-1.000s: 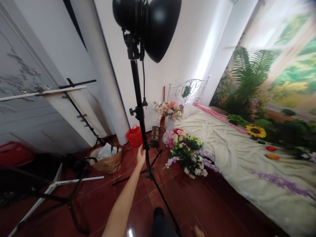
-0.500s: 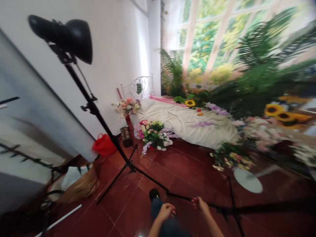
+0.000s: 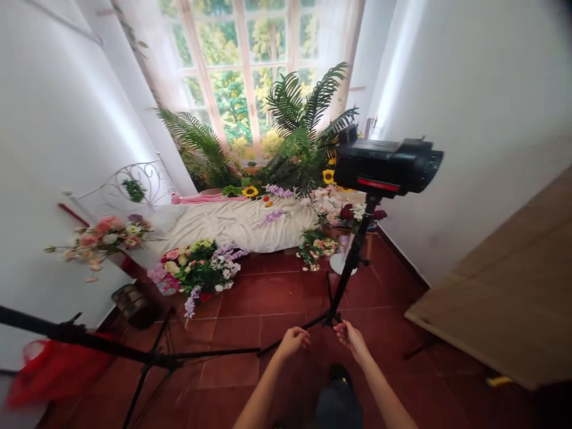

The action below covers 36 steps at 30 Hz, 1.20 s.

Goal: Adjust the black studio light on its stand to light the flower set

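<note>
My left hand hangs low at the middle of the view, fingers loosely curled, with nothing visible in it. To its right, my right hand has its fingers partly spread and also looks bare; it overlaps the foot of a black stand in the view, and contact cannot be made out. That stand carries a black studio light at upper right. Another black tripod spreads its legs at lower left. The two hands are apart.
A bed with a cream sheet stands ahead, with a flower bouquet in front. Palm leaves rise before the window backdrop. A red bag lies lower left, a brown panel leans at right. A shoe shows below.
The view has swung right, so the bed and the first tripod have shifted left and the second light has come into sight. Both hands remain apart in front of me.
</note>
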{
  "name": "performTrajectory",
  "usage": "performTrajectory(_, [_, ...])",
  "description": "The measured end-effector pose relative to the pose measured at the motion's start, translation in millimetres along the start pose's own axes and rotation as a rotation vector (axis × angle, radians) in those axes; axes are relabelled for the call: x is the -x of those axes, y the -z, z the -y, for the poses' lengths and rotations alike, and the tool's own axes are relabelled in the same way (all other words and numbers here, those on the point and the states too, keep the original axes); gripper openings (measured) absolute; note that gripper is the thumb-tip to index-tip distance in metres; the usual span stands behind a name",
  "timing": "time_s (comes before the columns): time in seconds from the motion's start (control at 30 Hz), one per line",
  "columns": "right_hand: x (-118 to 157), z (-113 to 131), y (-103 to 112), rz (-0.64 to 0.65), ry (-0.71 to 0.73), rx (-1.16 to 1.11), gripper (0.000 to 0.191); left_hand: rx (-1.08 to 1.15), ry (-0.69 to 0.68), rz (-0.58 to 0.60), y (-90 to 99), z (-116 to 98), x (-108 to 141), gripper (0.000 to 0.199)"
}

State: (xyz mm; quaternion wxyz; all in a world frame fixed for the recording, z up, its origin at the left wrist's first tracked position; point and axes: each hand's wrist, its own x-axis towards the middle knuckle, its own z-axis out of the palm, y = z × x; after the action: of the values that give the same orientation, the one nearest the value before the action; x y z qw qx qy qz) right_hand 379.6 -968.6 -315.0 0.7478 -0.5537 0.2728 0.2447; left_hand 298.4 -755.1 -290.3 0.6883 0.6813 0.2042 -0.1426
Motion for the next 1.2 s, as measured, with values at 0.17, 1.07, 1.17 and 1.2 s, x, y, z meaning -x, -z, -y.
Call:
performTrajectory(0.17, [-14, 85, 29, 0.126, 0.013, -0.201, 0.013, -0.011, -0.211, 0.032, -36.2, -73, -41, 0.032])
performTrajectory(1.07, [-75, 270, 54, 1.092, -0.287, -0.583, 0.047, 0.255, -0.627, -0.472, -263.7, -295, -178, 0.036])
performTrajectory(1.17, [-75, 272, 55, 1.044, -0.159, -0.44, 0.047, 0.253, -0.623, -0.476, -264.3, -294, -179, 0.035])
performTrajectory(1.2, [-75, 273, 55, 1.022, -0.085, -0.363, 0.047, 0.248, -0.623, -0.474, -264.4, -294, -179, 0.035])
